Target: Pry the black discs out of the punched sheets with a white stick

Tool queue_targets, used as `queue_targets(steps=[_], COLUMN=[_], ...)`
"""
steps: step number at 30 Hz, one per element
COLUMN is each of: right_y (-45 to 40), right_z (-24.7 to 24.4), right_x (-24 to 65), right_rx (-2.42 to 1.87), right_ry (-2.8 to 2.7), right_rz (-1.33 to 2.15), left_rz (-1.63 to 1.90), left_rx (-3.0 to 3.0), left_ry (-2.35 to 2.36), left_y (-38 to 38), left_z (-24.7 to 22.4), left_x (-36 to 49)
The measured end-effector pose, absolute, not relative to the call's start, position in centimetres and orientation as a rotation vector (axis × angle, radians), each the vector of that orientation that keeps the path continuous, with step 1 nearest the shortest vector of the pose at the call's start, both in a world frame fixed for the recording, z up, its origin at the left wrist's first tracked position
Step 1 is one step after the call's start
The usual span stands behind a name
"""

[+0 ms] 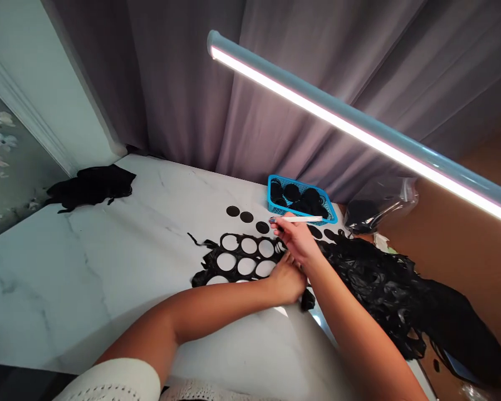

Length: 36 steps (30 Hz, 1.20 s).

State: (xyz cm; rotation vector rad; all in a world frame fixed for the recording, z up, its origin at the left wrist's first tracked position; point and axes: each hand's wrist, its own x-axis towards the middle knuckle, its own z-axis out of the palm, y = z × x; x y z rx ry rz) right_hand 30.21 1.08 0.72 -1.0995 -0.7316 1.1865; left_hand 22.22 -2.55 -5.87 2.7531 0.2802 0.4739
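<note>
A black sheet with round holes (236,254) lies on the white marbled table, the white top showing through the holes. My left hand (287,280) is on the sheet's right part; its fingertips are partly hidden behind my right wrist, so what they hold cannot be made out. Just above it, my right hand (294,236) is closed on a slim white tool (303,219), whose darker end points left. Black discs (246,217) lie in a row behind the sheet, a few of them partly covered by my right hand.
Behind my hands stands a blue basket (334,214) with black round pieces. A clear bag (365,209) and a heap of black scraps (379,284) are on the right. Black cloth (94,186) lies far left. A lit tube lamp (359,131) hangs above.
</note>
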Motion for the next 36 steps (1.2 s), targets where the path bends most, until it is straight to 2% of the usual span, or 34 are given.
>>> queue_targets(steps=[3, 6, 12, 18, 23, 26, 31, 33, 36], right_y=[1.4, 0.9, -0.5, -1.0, -1.2, -1.6, -1.5, -0.4, 1.8], right_z=[-0.8, -2.4, -3.7, -4.0, -4.2, -4.4, -4.5, -4.1, -2.9], right_x=[29.3, 28.7, 27.3, 27.1, 27.2, 26.5, 26.3, 28.1, 31.6], right_rx=[-1.246, -1.334, -1.415, -1.447, -1.49, -1.496, -1.56, -1.69, -1.936], right_ry=[-0.981, -1.201, -1.497, -1.488, -1.573, -1.749, -2.248, -2.15, -1.679], right_rz=[1.245, 1.229, 1.013, 0.97, 0.897, 0.724, 0.231, 0.063, -0.129], left_rz=[0.454, 0.412, 0.462, 0.492, 0.391, 0.28, 0.165, 0.165, 0.177], left_rx=[2.738, 2.654, 2.512, 2.317, 2.56, 2.758, 2.91, 2.923, 2.913], left_ry=[0.245, -0.01, 0.543, 0.575, 0.632, 0.693, 0.721, 0.731, 0.73], left_y=[-4.3, -4.2, 1.3, 0.4, -0.7, -0.8, -1.1, -1.2, -1.2], left_z=[-4.6, -3.8, -5.5, -7.5, -7.2, -6.7, -6.2, -6.2, -6.3], left_x=[19.4, 13.8, 5.2, 4.1, 4.3, 4.4, 4.5, 4.6, 4.5])
